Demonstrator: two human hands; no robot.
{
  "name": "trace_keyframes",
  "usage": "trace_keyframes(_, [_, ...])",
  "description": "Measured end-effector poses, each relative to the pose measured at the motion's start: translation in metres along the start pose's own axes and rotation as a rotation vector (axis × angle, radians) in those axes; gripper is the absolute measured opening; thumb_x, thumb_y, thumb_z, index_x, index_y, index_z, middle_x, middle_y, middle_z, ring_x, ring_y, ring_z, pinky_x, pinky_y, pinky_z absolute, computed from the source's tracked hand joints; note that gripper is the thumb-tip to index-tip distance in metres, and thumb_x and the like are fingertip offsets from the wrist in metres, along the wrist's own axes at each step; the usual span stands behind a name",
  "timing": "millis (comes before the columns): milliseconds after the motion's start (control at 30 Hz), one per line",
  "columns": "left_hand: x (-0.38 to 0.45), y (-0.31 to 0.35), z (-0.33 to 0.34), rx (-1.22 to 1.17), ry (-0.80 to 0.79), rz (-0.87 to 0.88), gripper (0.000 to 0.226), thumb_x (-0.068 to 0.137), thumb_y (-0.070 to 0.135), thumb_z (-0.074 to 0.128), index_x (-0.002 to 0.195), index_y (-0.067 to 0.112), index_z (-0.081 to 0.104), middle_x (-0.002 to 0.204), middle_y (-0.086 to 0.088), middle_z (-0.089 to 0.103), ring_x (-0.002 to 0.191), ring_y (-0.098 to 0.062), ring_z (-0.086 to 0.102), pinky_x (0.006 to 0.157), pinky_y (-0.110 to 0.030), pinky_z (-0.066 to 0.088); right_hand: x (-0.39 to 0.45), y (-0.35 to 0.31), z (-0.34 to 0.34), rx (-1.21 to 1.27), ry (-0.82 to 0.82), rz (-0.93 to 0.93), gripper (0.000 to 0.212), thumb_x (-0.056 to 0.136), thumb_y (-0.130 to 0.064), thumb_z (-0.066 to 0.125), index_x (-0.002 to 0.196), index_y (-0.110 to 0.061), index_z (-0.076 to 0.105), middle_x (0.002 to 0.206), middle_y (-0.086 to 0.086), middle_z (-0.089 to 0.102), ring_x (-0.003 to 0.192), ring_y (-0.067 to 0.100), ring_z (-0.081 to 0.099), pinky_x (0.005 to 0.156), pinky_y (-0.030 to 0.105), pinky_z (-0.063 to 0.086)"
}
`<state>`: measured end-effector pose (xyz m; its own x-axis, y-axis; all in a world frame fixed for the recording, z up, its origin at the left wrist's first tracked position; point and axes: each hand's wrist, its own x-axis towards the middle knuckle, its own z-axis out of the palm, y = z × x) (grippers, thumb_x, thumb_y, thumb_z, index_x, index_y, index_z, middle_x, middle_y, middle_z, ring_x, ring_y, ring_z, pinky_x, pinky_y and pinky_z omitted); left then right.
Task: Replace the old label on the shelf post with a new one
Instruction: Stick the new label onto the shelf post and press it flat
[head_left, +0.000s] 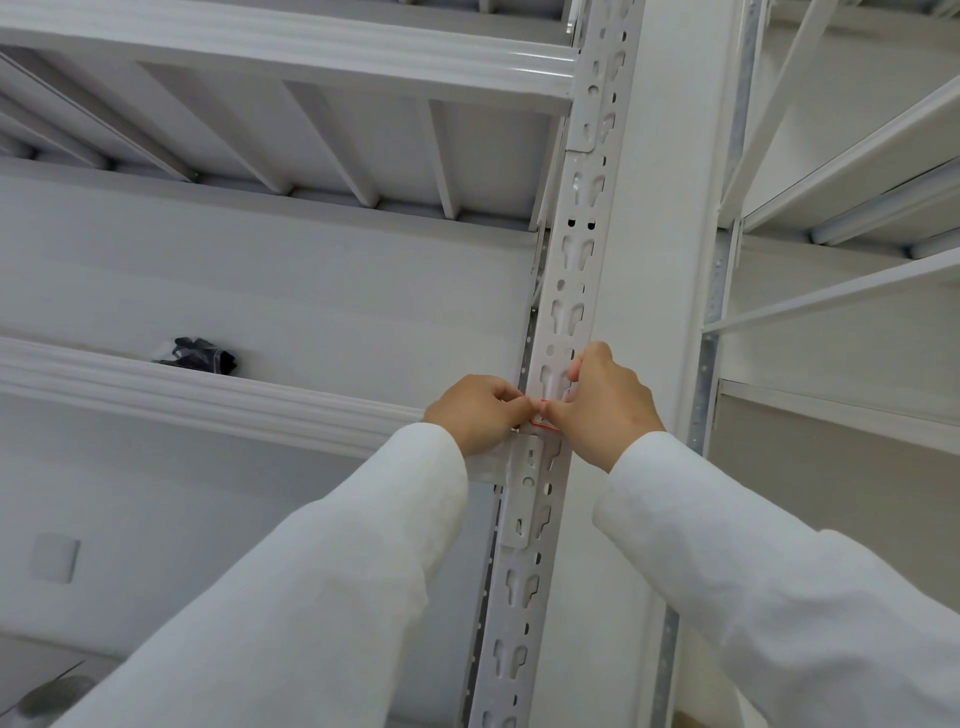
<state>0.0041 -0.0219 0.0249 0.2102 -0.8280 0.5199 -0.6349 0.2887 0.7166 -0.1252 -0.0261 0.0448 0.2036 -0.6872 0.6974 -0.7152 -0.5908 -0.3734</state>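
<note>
I saw left hand (475, 410) and right hand (602, 402) pinching a red-edged label (543, 425) on the post (563, 291) face. Judged it thin, limp, sticky; best gripped at corners.

Single head view, tilted upward, close to slotted shelf post (563, 312); looks up at shelf underside (311, 140).

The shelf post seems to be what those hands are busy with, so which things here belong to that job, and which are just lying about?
Part of the job:
- shelf post
- red-edged label, mostly hidden by fingers
- left hand and right hand, both pinching at the label

Just lying about:
- black bundle on the shelf to the left
- wall switch plate, lower left
</note>
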Motion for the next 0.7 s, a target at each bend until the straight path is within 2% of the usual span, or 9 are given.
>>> trace_keyframes(200, [-0.002,0.002,0.003,0.042,0.028,-0.001,0.021,0.084,0.041,0.056,0.076,0.024,0.066,0.095,-0.001,0.07,0.099,-0.025,0.062,0.099,-0.042,0.044,0.0,-0.003,-0.001,-0.039,0.0,-0.013,0.045,0.083,-0.027,0.065,0.112,-0.004,0.039,0.109,0.017,0.06,0.1,0.037,0.056,0.077,0.037,0.045])
trace_keyframes(267, [-0.002,0.002,0.004,0.069,0.036,0.005,0.02,0.085,0.042,0.054,0.074,0.027,0.063,0.095,-0.001,0.07,0.103,-0.027,0.061,0.1,-0.044,0.043,0.0,-0.003,-0.002,-0.036,-0.013,-0.019,0.046,0.082,-0.028,0.066,0.112,-0.004,0.04,0.109,0.016,0.059,0.099,0.036,0.056,0.075,0.035,0.043])
trace_keyframes(367, [-0.004,0.002,0.003,0.091,0.043,0.007,0.019,0.086,0.041,0.052,0.082,0.026,0.063,0.102,-0.002,0.07,0.108,-0.027,0.061,0.102,-0.045,0.042,0.0,-0.001,-0.004,0.027,-0.047,-0.019,0.043,0.08,-0.031,0.067,0.106,-0.009,0.041,0.104,0.011,0.059,0.094,0.031,0.055,0.071,0.03,0.039])
trace_keyframes(467, [-0.006,0.002,0.006,0.135,0.073,-0.013,0.028,0.086,0.049,0.049,0.094,0.027,0.064,0.108,0.002,0.068,0.11,-0.022,0.059,0.103,-0.04,0.039,-0.001,0.006,-0.004,0.102,-0.055,-0.011,0.038,0.078,-0.03,0.067,0.099,-0.017,0.039,0.1,0.008,0.061,0.09,0.027,0.055,0.068,0.029,0.039])
trace_keyframes(600, [-0.006,0.005,0.01,0.22,0.119,-0.03,0.037,0.085,0.059,0.046,0.097,0.028,0.062,0.113,0.004,0.067,0.111,-0.02,0.057,0.096,-0.034,0.034,-0.002,0.012,-0.003,0.139,-0.049,-0.021,0.033,0.078,-0.028,0.064,0.098,-0.019,0.039,0.096,0.005,0.064,0.089,0.025,0.058,0.066,0.028,0.039])
trace_keyframes(700, [-0.005,0.005,0.008,0.184,0.086,-0.036,0.037,0.084,0.057,0.048,0.098,0.026,0.064,0.111,0.003,0.068,0.11,-0.02,0.058,0.101,-0.037,0.037,-0.002,0.012,-0.004,0.12,-0.047,-0.039,0.037,0.077,-0.029,0.065,0.103,-0.016,0.041,0.098,0.008,0.063,0.092,0.027,0.058,0.07,0.03,0.042])
